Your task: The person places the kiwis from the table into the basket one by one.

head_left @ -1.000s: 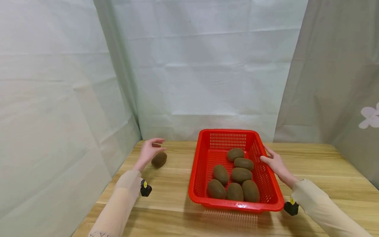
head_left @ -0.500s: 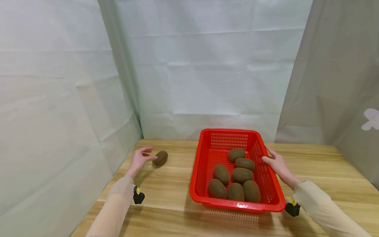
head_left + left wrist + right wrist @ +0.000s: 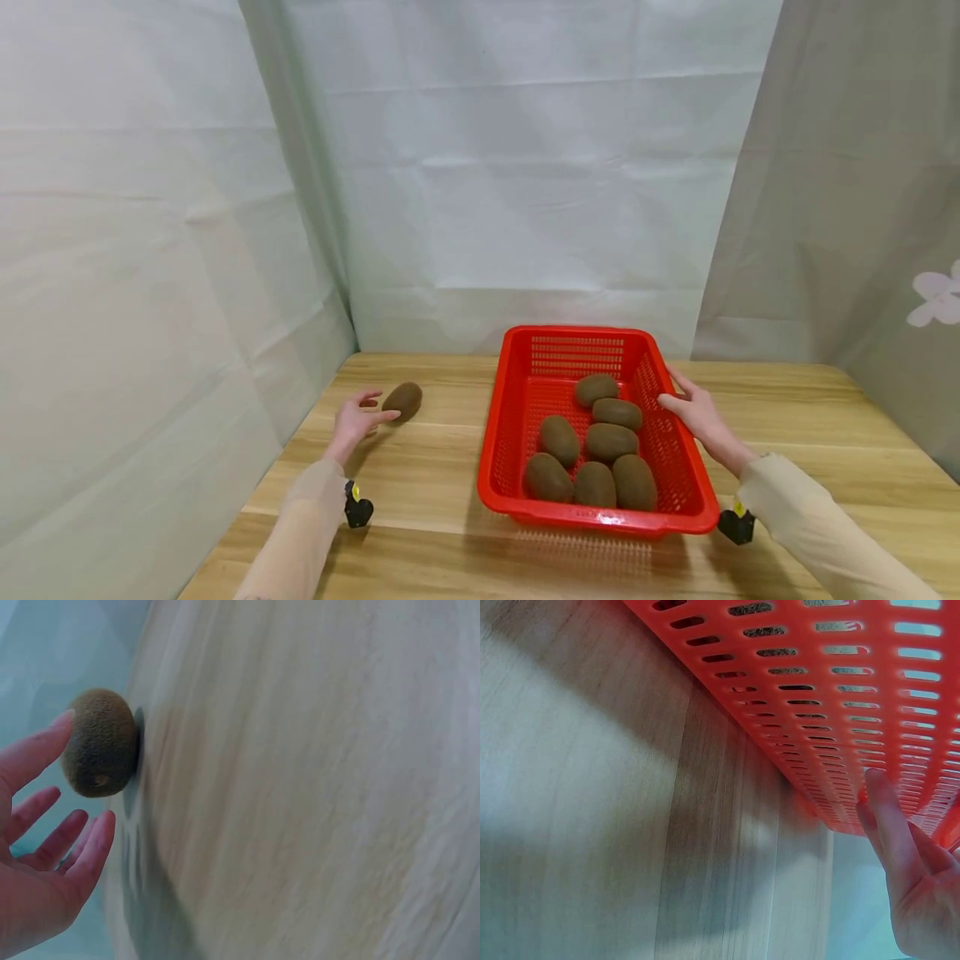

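A brown kiwi (image 3: 403,402) lies on the wooden table at the left. Beside it is my left hand (image 3: 355,423), fingers spread and loosely bent. In the left wrist view the thumb tip meets the edge of the kiwi (image 3: 101,742), while the other fingers are apart from it. My right hand (image 3: 697,414) holds the right rim of a red plastic basket (image 3: 491,442), its thumb over the rim. The right wrist view has its fingers (image 3: 889,817) along the basket's slotted outer wall (image 3: 840,712); the thumb is largely hidden there. Several kiwis (image 3: 611,442) lie inside the basket.
The wooden table (image 3: 420,500) carries the basket right of centre. Pale cloth (image 3: 525,208) hangs behind the table, and more cloth (image 3: 135,292) closes off the left side. A grey curtain (image 3: 817,208) hangs at the right.
My left hand has come back from above the kiwi, toward me and left, and lowered beside it. The kiwi has turned slightly. The right hand and basket stay put.
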